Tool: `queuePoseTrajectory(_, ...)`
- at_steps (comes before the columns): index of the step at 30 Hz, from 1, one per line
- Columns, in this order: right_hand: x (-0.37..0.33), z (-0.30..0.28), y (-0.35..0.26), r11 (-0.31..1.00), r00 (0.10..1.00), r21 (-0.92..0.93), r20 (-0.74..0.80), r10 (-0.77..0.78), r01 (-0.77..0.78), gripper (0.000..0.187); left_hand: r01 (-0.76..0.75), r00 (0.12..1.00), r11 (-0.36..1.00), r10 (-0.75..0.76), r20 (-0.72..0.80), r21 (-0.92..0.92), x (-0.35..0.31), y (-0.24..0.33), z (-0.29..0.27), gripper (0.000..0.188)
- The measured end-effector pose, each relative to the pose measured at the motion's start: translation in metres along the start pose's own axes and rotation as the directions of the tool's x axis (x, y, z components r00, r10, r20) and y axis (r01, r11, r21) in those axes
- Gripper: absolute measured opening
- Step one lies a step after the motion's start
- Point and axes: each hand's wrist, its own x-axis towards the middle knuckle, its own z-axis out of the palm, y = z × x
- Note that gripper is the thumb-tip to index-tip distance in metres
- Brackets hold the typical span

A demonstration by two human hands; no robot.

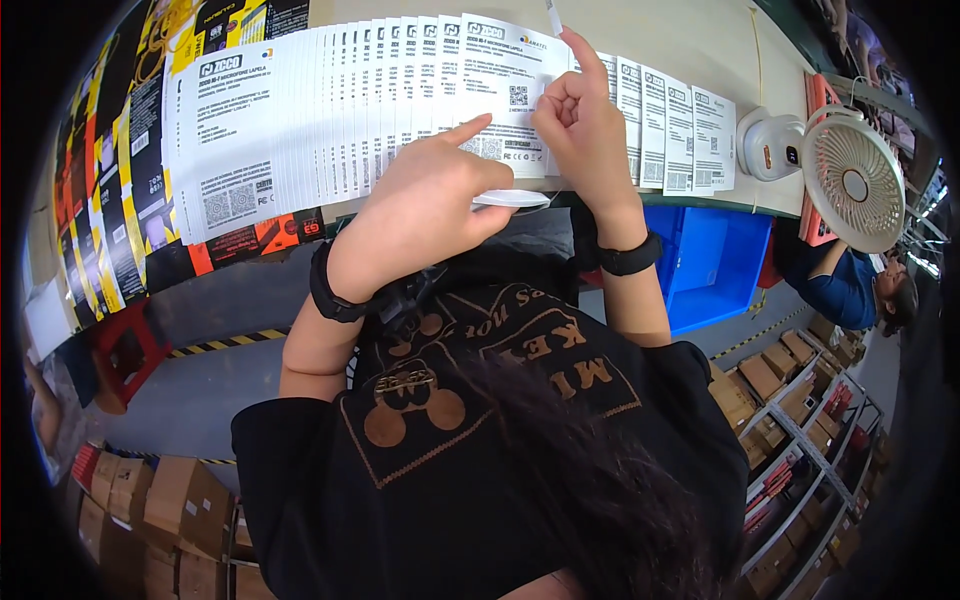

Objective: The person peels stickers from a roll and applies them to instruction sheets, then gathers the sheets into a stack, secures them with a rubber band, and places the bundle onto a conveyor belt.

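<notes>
A long overlapping row of printed white sheets (430,90) lies fanned along the table. My left hand (425,205) is over the row's near edge, its index finger stretched across the sheets. Its other fingers are closed on a flat white piece with a rounded edge (512,199), partly hidden in the palm. To the right, my right hand (585,125) is above the sheets, with the thumb and lower fingers curled in. Its index finger points away from me, a small white strip (554,17) at the tip. Whether the curled fingers hold anything is hidden.
Black, yellow and orange printed packaging (115,200) covers the table's left end. A white round device (770,145) and a fan (853,180) stand at the right. Below the edge is a blue bin (715,265). Another person (845,285) is at far right; cartons (190,505) stand behind.
</notes>
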Motion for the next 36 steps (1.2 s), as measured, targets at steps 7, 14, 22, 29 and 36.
queuePoseTrajectory(7, -0.002, 0.006, 0.012, 0.982, 0.981, 0.16, -0.182, -0.073, 0.103, 0.053, -0.016, 0.998, 1.0, 0.017, -0.058, 0.016, -0.001, 0.0, 0.004, 0.011)
queuePoseTrajectory(14, 0.002, -0.001, 0.005, 0.996, 0.996, -0.084, -0.093, 0.009, -0.017, 0.053, -0.013, 1.0, 1.0, 0.013, 0.003, 0.001, 0.0, -0.001, -0.002, 0.012)
queuePoseTrajectory(22, 0.006, -0.003, -0.002, 0.946, 0.997, -0.314, 0.038, -0.074, 0.082, 0.053, 0.027, 0.999, 0.999, -0.029, 0.042, 0.036, 0.0, 0.002, -0.004, 0.009)
queuePoseTrajectory(29, 0.01, -0.002, -0.008, 0.959, 0.988, -0.239, 0.014, -0.154, 0.153, 0.048, 0.073, 0.994, 0.996, -0.077, 0.074, 0.056, 0.0, 0.001, -0.003, 0.009)
queuePoseTrajectory(36, 0.007, -0.003, -0.002, 0.999, 0.999, -0.023, 0.014, -0.029, 0.03, 0.048, 0.049, 0.997, 0.994, -0.055, 0.061, 0.097, 0.001, 0.0, -0.001, 0.01)
